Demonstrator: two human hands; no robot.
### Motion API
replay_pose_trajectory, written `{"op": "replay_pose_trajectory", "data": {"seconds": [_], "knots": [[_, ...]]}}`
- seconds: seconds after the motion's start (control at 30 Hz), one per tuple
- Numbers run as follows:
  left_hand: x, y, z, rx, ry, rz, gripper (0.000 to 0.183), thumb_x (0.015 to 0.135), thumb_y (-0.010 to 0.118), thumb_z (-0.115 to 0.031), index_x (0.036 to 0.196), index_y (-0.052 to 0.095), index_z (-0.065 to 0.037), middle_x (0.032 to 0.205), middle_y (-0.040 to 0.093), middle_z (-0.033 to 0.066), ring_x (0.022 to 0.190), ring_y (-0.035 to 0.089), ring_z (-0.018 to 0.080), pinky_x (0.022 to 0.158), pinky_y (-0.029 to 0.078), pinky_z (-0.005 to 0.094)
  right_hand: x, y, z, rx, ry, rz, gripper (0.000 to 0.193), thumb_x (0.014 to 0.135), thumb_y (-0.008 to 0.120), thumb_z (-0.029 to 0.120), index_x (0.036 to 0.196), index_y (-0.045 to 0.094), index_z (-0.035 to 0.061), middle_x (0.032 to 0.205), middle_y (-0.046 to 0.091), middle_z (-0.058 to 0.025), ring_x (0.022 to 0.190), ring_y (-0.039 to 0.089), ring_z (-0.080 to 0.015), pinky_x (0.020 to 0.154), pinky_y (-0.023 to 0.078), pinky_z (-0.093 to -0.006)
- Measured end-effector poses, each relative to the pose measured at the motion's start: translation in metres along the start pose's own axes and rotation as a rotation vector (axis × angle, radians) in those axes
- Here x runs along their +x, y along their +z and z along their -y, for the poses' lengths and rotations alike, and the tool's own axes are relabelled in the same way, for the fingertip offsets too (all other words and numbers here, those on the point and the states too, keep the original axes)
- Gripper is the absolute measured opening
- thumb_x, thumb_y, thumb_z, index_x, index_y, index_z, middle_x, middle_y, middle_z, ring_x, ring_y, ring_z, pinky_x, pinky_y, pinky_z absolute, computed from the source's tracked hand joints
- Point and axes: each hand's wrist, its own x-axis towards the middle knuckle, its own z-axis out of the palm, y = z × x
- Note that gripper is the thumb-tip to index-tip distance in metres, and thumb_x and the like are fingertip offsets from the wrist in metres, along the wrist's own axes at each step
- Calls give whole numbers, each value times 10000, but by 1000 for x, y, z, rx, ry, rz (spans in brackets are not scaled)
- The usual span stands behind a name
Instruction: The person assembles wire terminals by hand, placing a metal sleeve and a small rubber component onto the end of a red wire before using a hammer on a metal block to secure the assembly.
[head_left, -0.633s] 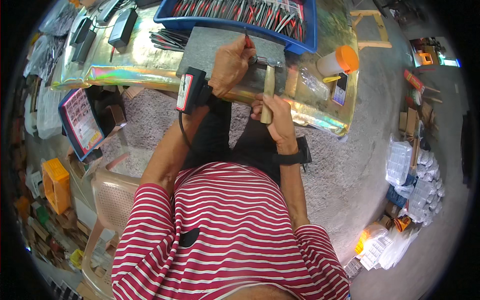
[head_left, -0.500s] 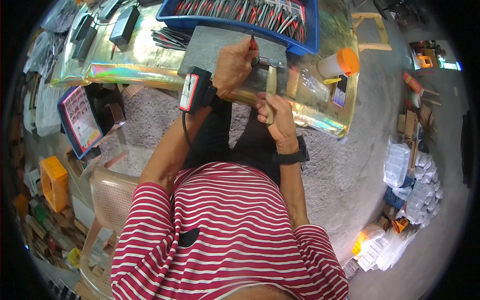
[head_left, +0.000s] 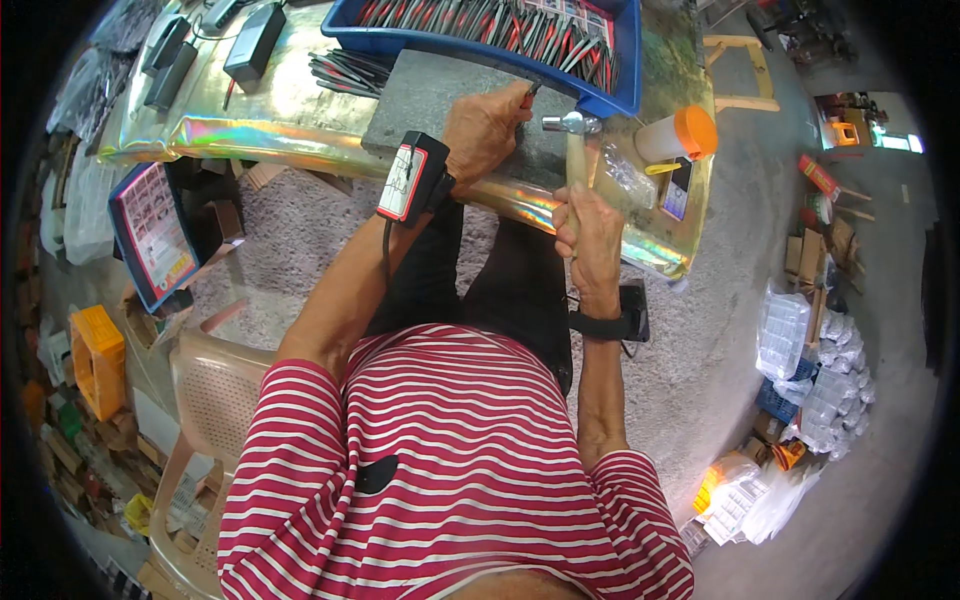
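My left hand (head_left: 482, 138) is closed in a pinch over a grey metal block (head_left: 415, 95) at the table's near edge. Its fingers hold a slim tool (head_left: 533, 89) whose dark end sticks out; the rest is mostly hidden. In my right hand (head_left: 592, 240) is a hammer (head_left: 576, 165), gripped by its light wooden handle. The metal hammer head is a little above and to the right of the block's corner, apart from the slim tool.
A blue bin (head_left: 480, 45) full of slim black, grey and red tools stands behind the block, with a dark bundle (head_left: 350, 74) of them beside it. An orange-lidded jar (head_left: 675, 135), a phone (head_left: 677, 190) and clear plastic wrap lie right. Black boxes (head_left: 255, 45) sit left.
The hammer and my right hand have moved right, away from my left hand. My left hand has turned and shifted slightly right, still pinching the slim tool.
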Motion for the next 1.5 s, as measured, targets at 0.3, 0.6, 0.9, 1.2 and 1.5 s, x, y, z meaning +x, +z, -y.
{"op": "replay_pose_trajectory", "data": {"seconds": [0.3,0.6,0.9,1.2,1.5], "knots": [[0,1,-1,52,5,61,151,718,543,-9,816,443,-65,676,551,105,619,570,287,521,454,335,-13,1,47,-463,-267,-27,298,879,441,244,787,544,-20,536,431,5,441,357,-51,409,289,-200],[-2,3,-2,57,8,47,148,704,551,0,813,459,-42,696,574,120,632,582,283,523,463,338,-23,11,77,-812,-542,-14,229,864,471,211,817,528,-6,563,482,-65,499,466,-127,449,347,-276],[-2,5,-1,9,5,30,151,705,545,16,808,446,-33,697,587,116,624,593,279,521,468,347,-27,10,92,-1112,-699,-66,193,848,488,204,854,520,13,604,527,-129,501,524,-226,442,366,-314],[-1,7,-2,-12,0,55,137,713,534,10,812,446,-26,683,580,122,610,588,279,498,464,334,-19,13,79,-1394,-809,-102,210,880,423,177,885,542,5,573,496,-1,440,410,-82,394,288,-240],[-4,8,2,0,26,6,135,715,529,9,811,440,-26,694,565,131,590,568,287,497,457,342,-51,27,109,-898,-896,-218,213,879,437,197,856,535,9,548,446,21,466,394,-62,412,281,-215]]}}
